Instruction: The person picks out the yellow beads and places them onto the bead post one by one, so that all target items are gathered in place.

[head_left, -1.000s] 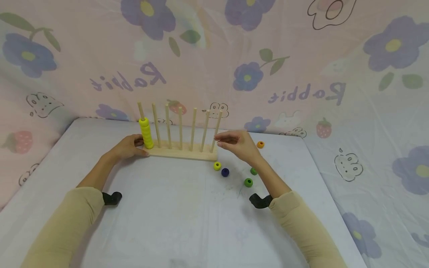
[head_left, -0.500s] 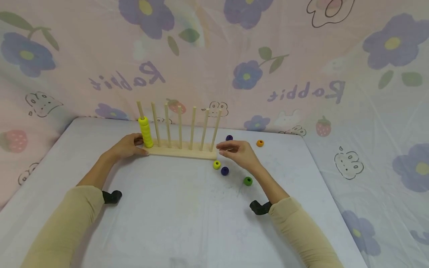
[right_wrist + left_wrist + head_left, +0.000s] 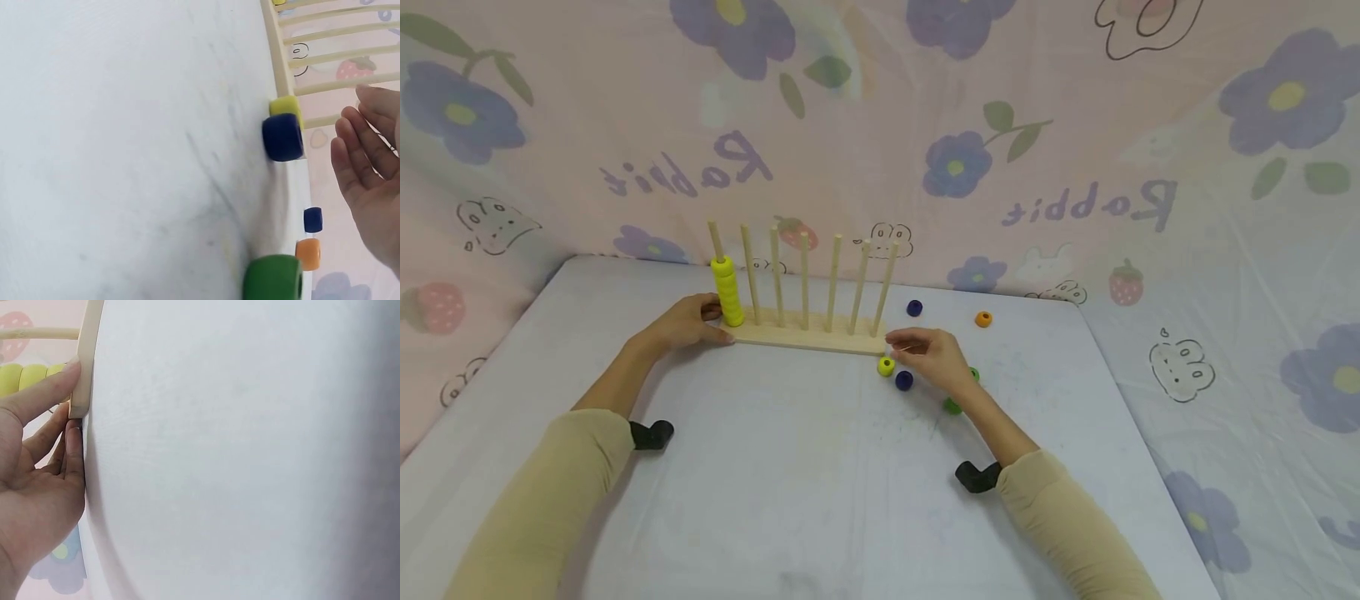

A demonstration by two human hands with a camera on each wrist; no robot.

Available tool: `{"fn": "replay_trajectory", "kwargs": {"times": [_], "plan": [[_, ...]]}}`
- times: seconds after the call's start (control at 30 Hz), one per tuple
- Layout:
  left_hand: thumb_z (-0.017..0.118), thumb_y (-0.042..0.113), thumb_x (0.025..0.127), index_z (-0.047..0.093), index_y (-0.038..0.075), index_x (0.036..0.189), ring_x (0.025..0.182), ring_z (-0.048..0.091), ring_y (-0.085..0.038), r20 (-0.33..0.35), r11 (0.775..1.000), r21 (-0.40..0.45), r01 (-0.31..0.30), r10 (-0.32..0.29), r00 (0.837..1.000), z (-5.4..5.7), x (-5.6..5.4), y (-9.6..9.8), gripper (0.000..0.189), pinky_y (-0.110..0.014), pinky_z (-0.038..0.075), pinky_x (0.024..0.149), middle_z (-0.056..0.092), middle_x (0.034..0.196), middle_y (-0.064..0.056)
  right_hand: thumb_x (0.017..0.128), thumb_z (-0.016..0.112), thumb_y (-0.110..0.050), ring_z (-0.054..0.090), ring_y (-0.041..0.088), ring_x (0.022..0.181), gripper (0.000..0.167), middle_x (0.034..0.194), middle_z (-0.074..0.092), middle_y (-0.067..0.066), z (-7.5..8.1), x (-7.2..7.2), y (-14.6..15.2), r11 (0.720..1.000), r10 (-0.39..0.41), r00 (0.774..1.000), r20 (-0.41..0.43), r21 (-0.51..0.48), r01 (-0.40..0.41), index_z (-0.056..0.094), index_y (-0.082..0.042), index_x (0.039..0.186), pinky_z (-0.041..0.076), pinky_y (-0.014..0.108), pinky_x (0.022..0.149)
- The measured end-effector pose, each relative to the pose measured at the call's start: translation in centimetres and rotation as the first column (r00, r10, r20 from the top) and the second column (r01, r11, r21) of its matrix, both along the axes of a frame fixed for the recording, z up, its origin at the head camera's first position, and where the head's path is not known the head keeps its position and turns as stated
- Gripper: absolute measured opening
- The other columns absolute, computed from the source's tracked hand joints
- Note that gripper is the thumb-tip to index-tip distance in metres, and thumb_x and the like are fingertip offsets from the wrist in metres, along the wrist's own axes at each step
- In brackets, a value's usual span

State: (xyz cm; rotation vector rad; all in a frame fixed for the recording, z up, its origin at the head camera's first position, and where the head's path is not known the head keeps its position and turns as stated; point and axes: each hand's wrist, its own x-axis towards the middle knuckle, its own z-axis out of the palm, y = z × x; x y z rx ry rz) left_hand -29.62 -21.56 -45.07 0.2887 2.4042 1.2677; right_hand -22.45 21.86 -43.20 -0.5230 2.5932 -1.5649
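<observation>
A wooden peg rack (image 3: 808,340) stands on the table, with a row of upright pegs. Yellow beads (image 3: 727,292) are stacked on its leftmost peg; the other pegs are bare. My left hand (image 3: 685,323) grips the left end of the base; in the left wrist view the thumb (image 3: 53,387) lies along the board and the fingers sit at its end. Beside the rack's right end is my right hand (image 3: 936,362), fingers loosely extended, holding nothing in the right wrist view. Just below its fingers lie a yellow bead (image 3: 886,367) and a dark blue bead (image 3: 904,381).
Behind the right hand, another dark blue bead (image 3: 914,308) and an orange bead (image 3: 983,319) lie towards the table's back. Two green beads, one (image 3: 952,407) nearer the front, are partly covered by the right wrist. A printed cloth (image 3: 850,125) hangs behind the table.
My right hand has come down from the rightmost peg to beside the base's right end, uncovering the rear dark blue bead. The left hand keeps its grip in place.
</observation>
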Motion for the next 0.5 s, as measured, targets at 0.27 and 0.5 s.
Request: {"fn": "replay_trajectory", "kwargs": {"times": [0.27, 0.5], "plan": [[0.079, 0.013, 0.085, 0.022, -0.012, 0.151, 0.141, 0.03, -0.047, 0.003, 1.0, 0.012, -0.003, 0.003, 1.0, 0.0, 0.2, 0.0, 0.091, -0.055, 0.024, 0.118, 0.029, 0.153, -0.033, 0.089, 0.074, -0.007, 0.07, 0.021, 0.097, 0.026, 0.112, 0.073, 0.011, -1.1, 0.4, -0.4, 0.999, -0.015, 1.0, 0.02, 0.042, 0.014, 0.073, -0.005, 0.115, 0.059, 0.027, 0.084], [0.08, 0.015, 0.084, 0.024, -0.01, 0.151, 0.141, 0.031, -0.044, 0.001, 1.0, 0.007, -0.015, 0.015, 1.0, -0.1, 0.2, 0.0, 0.09, -0.054, 0.024, 0.119, 0.032, 0.153, -0.031, 0.088, 0.075, -0.006, 0.07, 0.02, 0.097, 0.026, 0.109, 0.074, 0.008, -1.9, 0.5, -0.6, 0.995, -0.053, 0.999, 0.004, 0.087, 0.053, 0.073, -0.005, 0.114, 0.059, 0.026, 0.083]]}}
